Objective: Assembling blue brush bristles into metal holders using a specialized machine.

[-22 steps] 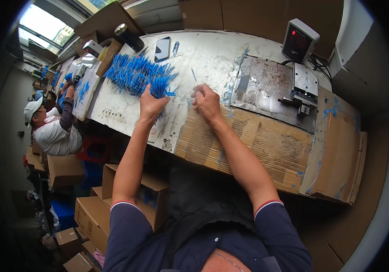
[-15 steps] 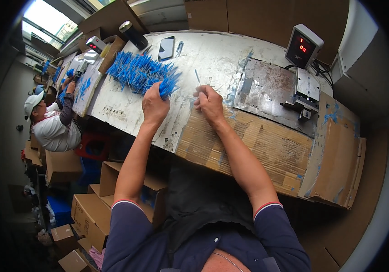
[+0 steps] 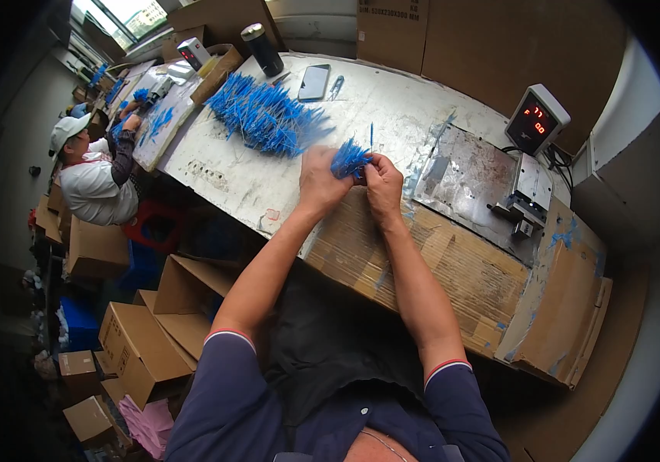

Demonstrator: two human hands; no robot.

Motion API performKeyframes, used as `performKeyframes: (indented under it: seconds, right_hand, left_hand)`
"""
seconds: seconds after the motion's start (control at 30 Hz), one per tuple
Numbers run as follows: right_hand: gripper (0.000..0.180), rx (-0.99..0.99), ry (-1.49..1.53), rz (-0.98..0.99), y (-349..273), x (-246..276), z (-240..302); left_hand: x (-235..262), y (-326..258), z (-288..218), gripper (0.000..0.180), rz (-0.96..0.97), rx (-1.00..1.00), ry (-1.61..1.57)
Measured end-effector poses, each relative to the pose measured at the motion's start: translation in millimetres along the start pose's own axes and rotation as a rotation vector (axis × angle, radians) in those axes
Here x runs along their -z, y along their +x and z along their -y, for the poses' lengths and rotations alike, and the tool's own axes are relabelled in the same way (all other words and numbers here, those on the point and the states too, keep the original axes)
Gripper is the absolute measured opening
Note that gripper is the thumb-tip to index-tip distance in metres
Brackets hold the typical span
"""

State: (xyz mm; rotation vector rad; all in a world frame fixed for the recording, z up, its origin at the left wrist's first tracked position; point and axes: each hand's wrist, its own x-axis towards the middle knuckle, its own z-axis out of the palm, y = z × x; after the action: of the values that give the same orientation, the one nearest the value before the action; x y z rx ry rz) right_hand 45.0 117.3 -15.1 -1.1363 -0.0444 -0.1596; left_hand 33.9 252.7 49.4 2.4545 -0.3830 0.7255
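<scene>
My left hand (image 3: 320, 185) is closed around a bunch of thin blue wire-like strips (image 3: 350, 159). Right beside it, my right hand (image 3: 384, 186) pinches at the bunch's edge, and one blue strip (image 3: 371, 137) stands upright from its fingertips. Whether that hand also grips others is hidden by the fingers. Beyond my left hand, a large heap of the same blue strips (image 3: 264, 115) lies on the white worktable (image 3: 226, 189). Both hands are over the table near the cardboard sheet (image 3: 437, 250) along its front edge.
On the right sit a metal plate (image 3: 464, 173), a small press-like fixture (image 3: 528, 192) and a red-digit display (image 3: 538, 119). A phone (image 3: 314, 82) and dark flask (image 3: 262, 50) stand behind the heap. A co-worker (image 3: 95, 181) works at the left; cardboard boxes (image 3: 141, 346) crowd the floor.
My left hand has moved right, away from the heap, carrying a bunch of blue strips. My right hand, still with a strip, has met it. The view has shifted slightly.
</scene>
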Motion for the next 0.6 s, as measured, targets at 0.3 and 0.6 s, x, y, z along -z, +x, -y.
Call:
performKeyframes:
  seconds: [0.3,0.6]
  right_hand:
    - [0.029,0.114,-0.076,0.014,-11.5,-22.6,32.4]
    - [0.029,0.073,0.062,-0.111,-0.4,4.7,35.7]
  left_hand:
    - [1.7,11.9,17.7,0.030,0.197,0.303,-0.586]
    - [24.7,32.7,13.5,0.027,0.201,0.602,-1.164]
